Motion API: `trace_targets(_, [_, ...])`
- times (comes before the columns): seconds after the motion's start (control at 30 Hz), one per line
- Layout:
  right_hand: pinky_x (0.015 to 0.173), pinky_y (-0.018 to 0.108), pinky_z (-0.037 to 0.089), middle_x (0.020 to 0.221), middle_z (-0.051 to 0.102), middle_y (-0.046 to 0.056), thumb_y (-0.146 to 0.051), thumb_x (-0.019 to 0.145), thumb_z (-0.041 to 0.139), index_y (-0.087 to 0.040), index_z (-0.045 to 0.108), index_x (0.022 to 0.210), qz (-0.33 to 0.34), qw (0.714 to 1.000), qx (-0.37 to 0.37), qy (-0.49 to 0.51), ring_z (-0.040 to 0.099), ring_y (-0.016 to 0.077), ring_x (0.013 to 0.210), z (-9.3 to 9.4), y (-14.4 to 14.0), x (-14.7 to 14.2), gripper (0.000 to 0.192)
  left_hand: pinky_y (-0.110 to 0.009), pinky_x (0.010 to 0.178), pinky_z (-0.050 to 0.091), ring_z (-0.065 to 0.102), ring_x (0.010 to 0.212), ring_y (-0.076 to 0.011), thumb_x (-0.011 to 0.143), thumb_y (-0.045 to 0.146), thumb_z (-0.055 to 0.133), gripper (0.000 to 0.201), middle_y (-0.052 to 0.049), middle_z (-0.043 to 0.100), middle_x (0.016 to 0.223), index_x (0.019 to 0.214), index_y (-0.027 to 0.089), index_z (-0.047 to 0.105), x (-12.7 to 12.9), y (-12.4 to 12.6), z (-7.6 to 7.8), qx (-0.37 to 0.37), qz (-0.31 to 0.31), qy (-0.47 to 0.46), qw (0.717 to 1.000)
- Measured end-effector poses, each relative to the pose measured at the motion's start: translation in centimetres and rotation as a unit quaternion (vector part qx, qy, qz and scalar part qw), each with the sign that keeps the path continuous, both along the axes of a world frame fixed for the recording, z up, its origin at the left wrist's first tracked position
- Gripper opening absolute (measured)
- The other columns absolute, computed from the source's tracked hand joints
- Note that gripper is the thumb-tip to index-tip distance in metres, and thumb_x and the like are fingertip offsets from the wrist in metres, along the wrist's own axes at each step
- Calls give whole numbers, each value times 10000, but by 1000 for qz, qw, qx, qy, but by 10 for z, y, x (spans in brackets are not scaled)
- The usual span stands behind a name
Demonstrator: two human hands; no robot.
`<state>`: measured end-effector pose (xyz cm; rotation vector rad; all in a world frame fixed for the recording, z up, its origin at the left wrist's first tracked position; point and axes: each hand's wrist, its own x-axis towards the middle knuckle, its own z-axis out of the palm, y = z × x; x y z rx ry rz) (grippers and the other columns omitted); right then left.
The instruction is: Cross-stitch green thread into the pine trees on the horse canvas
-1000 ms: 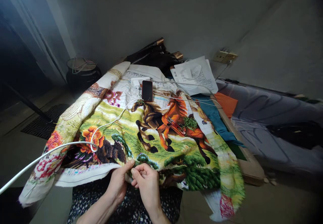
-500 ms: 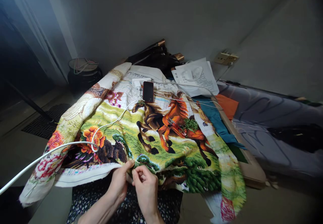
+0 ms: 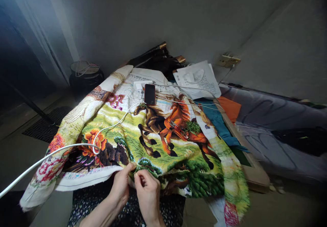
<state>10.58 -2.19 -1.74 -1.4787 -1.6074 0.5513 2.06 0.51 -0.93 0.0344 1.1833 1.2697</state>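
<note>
A large cross-stitch cloth [image 3: 122,118] with running horses and flowers lies spread before me, its two sides rolled up. My left hand [image 3: 121,183] grips the front edge of this cloth, thumb on top and fingers underneath. Just to the right, my right hand [image 3: 147,189] is closed in a pinch at the same edge, fingertips close to the left thumb. Whatever sits between the right fingertips is too small to make out. Farther up the cloth lie small red-handled scissors [image 3: 176,127] beside a bundle of green thread [image 3: 192,127].
A phone [image 3: 149,94] rests on the cloth near a white power strip [image 3: 143,83]. One white cable [image 3: 51,154] crosses the left side. Behind are white paper bags [image 3: 198,78] and a wall socket [image 3: 228,61]. A black stool-like container [image 3: 85,77] stands at left.
Both hands stay at the same spot on the cloth's edge. Only a very slight shift of the right fingers and of the camera view shows.
</note>
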Motion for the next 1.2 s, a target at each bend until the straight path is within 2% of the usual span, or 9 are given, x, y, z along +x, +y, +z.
trace_targets(0.33, [527,203,393,580,559,-10,-149,877,469,-186,551,626,5,1000,-4,5,516,122,528,-3,1,3,267,-265,631,455,571,608,-144,453,227,796,187,-25,675,600,575,118,706,0,0,-3,1,5,-1,1000])
trace_targets(0.47, [514,204,403,555,540,-20,-189,878,491,-189,557,631,-2,999,-37,39,517,123,503,-3,1,2,256,-261,540,426,522,510,-123,495,278,783,185,-7,634,530,563,127,700,0,-1,-6,-5,-15,6,1000])
trace_targets(0.63, [495,212,430,541,542,-23,-236,853,519,-193,567,642,-8,990,-93,101,557,138,483,-4,2,1,220,-232,610,449,579,615,-128,467,257,803,206,-24,683,612,586,113,716,-1,-2,-4,0,4,-3,1000])
trace_targets(0.77, [488,226,463,569,585,-13,-278,834,526,-192,580,774,-30,972,-163,167,609,165,497,4,8,1,118,-226,551,434,545,558,-111,475,262,827,221,-1,653,565,594,115,713,-2,-4,-1,2,-8,-42,999])
trace_targets(0.9, [550,238,475,623,619,-6,-233,865,452,-190,600,979,18,982,-168,89,635,168,547,22,17,4,191,-237,559,452,552,565,-116,525,287,837,240,-8,665,594,634,108,720,-6,-7,-3,24,-38,-88,995])
trace_targets(1.03, [491,216,427,571,583,-20,-204,871,438,-206,574,789,69,981,-177,28,603,145,487,36,28,10,159,-238,576,474,575,573,-123,566,296,831,233,-21,681,602,634,102,721,-9,-8,-3,37,-70,-99,992])
trace_targets(1.1, [447,200,413,565,576,-27,-257,889,465,-204,550,761,81,976,-183,86,590,131,454,44,34,19,162,-257,610,500,612,611,-151,584,287,823,221,-38,704,629,657,101,730,-9,-8,-1,30,-75,-99,992])
trace_targets(1.17, [416,194,422,618,605,-27,-363,908,496,-204,536,808,73,958,-169,221,581,115,432,59,41,35,192,-288,680,526,656,687,-188,604,254,811,211,-56,735,690,738,102,748,-9,-7,0,17,-65,-99,993])
trace_targets(1.2, [412,197,436,648,617,-29,-408,905,518,-209,529,845,70,938,-155,303,571,106,422,70,45,45,209,-303,720,533,672,732,-206,614,233,803,216,-65,747,723,777,101,753,-9,-7,0,11,-58,-100,993])
